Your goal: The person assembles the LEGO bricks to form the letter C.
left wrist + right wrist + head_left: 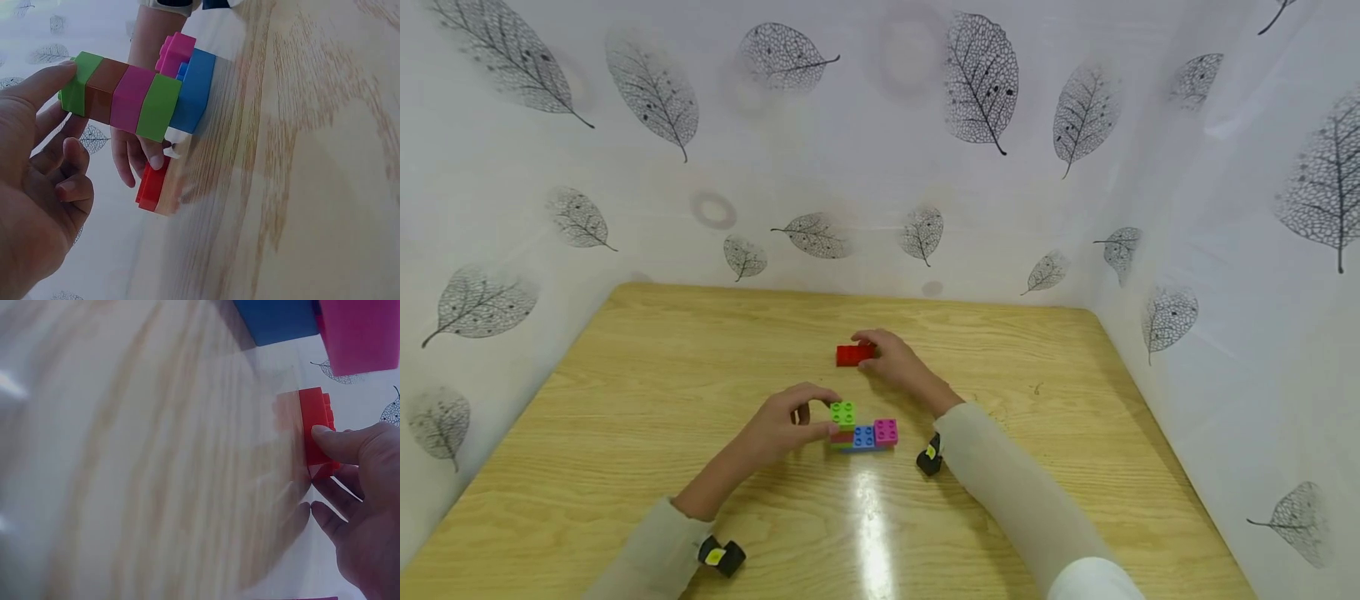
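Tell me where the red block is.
In the head view, the red block is on the table beyond the joined blocks, its right end gripped by the right hand.

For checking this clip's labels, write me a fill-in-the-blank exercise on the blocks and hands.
The right hand grips a lone block that is ____.
The left hand holds the tower, whose top block is ____.
Near the tower, a pink block sits on a lower block that is ____.

Missing words: red; green; blue.
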The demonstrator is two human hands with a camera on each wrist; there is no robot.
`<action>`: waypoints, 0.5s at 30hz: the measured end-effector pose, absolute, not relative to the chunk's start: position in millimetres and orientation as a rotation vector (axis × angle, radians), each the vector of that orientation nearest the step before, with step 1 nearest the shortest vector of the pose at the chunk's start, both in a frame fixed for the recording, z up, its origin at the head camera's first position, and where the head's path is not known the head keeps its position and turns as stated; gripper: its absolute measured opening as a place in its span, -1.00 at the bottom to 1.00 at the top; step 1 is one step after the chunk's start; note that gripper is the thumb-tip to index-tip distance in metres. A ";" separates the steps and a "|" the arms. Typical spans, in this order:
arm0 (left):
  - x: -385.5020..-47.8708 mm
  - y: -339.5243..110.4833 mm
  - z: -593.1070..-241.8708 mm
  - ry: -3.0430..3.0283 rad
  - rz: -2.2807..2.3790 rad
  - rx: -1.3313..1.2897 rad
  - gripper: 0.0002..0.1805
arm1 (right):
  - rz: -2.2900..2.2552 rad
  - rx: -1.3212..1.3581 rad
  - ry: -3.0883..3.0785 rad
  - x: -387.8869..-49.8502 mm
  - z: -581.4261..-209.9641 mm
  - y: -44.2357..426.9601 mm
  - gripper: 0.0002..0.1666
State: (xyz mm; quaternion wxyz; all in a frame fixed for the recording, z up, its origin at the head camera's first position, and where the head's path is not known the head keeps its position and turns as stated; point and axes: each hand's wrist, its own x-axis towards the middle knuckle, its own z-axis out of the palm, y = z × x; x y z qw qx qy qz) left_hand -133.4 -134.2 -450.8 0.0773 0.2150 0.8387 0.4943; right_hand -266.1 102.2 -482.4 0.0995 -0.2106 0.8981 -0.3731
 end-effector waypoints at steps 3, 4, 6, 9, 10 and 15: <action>-133.1 -134.1 -450.5 2.508 1.487 0.639 -0.60 | -1.093 -0.631 2.667 -266.1 -482.4 101.9 -0.45; -133.1 -134.1 -450.4 2.506 1.489 0.640 -0.60 | -1.092 -0.631 2.668 -265.8 -482.3 101.9 -0.46; -133.0 -134.4 -450.7 2.505 1.493 0.641 -0.60 | -1.094 -0.630 2.672 -265.4 -482.2 102.2 -0.49; -133.2 -134.8 -451.7 2.505 1.496 0.649 -0.60 | -1.081 -0.644 2.688 -264.3 -483.1 103.7 -0.55; -133.3 -134.8 -452.0 2.507 1.496 0.652 -0.59 | -1.077 -0.651 2.692 -263.6 -483.4 104.6 -0.56; -133.2 -135.1 -452.7 2.506 1.495 0.653 -0.59 | -1.031 -0.679 2.717 -256.3 -479.6 107.9 -0.60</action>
